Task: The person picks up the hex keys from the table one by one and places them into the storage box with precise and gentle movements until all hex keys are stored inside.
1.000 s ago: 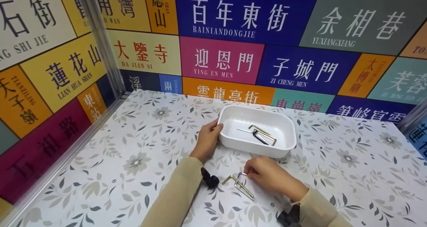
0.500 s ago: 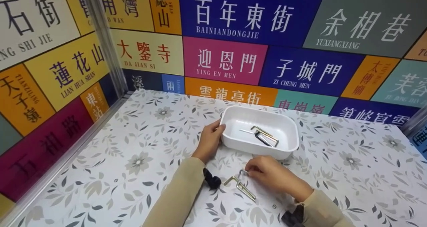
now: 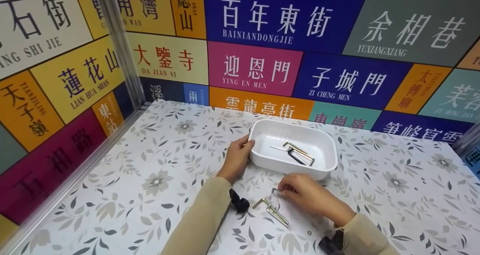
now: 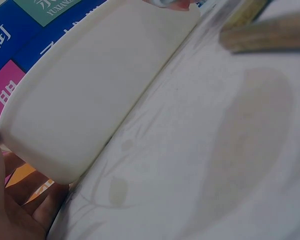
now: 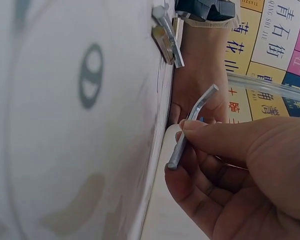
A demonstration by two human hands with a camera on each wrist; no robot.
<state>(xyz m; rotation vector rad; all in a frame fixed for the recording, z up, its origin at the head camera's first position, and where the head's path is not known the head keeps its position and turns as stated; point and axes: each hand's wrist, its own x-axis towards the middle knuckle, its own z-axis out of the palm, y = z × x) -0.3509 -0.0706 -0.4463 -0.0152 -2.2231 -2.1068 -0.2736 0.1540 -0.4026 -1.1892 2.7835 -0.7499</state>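
My left hand (image 3: pixel 237 155) grips the left end of a white plastic tub (image 3: pixel 287 168); in the left wrist view, fingers (image 4: pixel 37 205) wrap its corner. In front of the tub, my right hand (image 3: pixel 305 193) pinches a bent silver hex key (image 5: pixel 192 120) between thumb and fingers, as the right wrist view shows. Below it on the table lie several L-shaped hex keys, among them a gold one (image 3: pixel 277 215). Inside the tub are more: a gold key (image 3: pixel 300 150), a black one (image 3: pixel 295 157) and a thin silver one (image 3: pixel 278 148).
A white cloth with grey leaves and flowers covers the table (image 3: pixel 157 183). Behind it stands a wall of coloured sign panels (image 3: pixel 255 67), with another panelled wall (image 3: pixel 75 82) on the left. Black wrist mounts (image 3: pixel 239 200) sit at both sleeves.
My right hand has lifted the silver hex key up and away from the gold keys on the table. My left hand keeps its grip on the tub. The head view has shifted slightly.
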